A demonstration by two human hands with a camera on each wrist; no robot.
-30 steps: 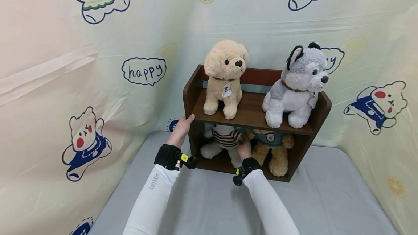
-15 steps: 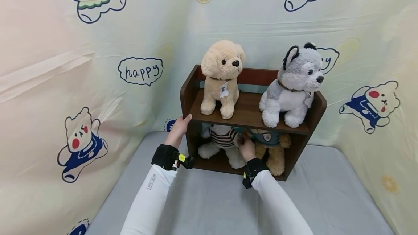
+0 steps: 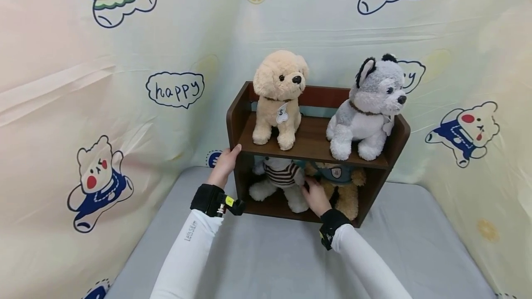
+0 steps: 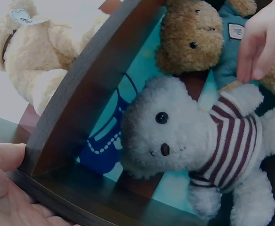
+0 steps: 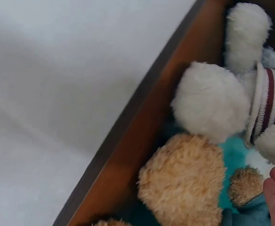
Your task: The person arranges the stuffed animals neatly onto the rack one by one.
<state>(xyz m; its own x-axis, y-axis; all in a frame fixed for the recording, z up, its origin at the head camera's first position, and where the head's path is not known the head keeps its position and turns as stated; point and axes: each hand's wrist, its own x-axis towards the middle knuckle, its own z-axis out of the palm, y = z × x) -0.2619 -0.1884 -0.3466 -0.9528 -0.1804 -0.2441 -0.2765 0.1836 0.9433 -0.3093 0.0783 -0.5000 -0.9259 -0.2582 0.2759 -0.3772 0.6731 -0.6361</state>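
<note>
My left hand [image 3: 224, 166] grips the left side panel of a dark brown two-tier shelf [image 3: 316, 140], thumb at the upper board's front corner. On the lower tier sits a white teddy bear [image 3: 282, 176] in a striped sweater. Beside it is a curly brown teddy bear [image 3: 347, 197] in a teal top, its head mostly hidden by the upper board in the head view. My right hand [image 3: 317, 197] reaches between the two bears. Its extended fingers [image 4: 250, 61] are right at the white bear's paw [image 4: 246, 98], in front of the brown bear's top.
On the upper tier sit a cream plush dog [image 3: 278, 100] with a tag and a grey plush husky [image 3: 365, 110]. The shelf stands on a grey-covered surface [image 3: 274, 257]. A printed cloth [image 3: 178, 119] hangs behind and at both sides.
My right hand has drawn slightly down and to the right, away from the white bear's sweater. The head view has panned slightly right. My left hand keeps its place on the shelf.
</note>
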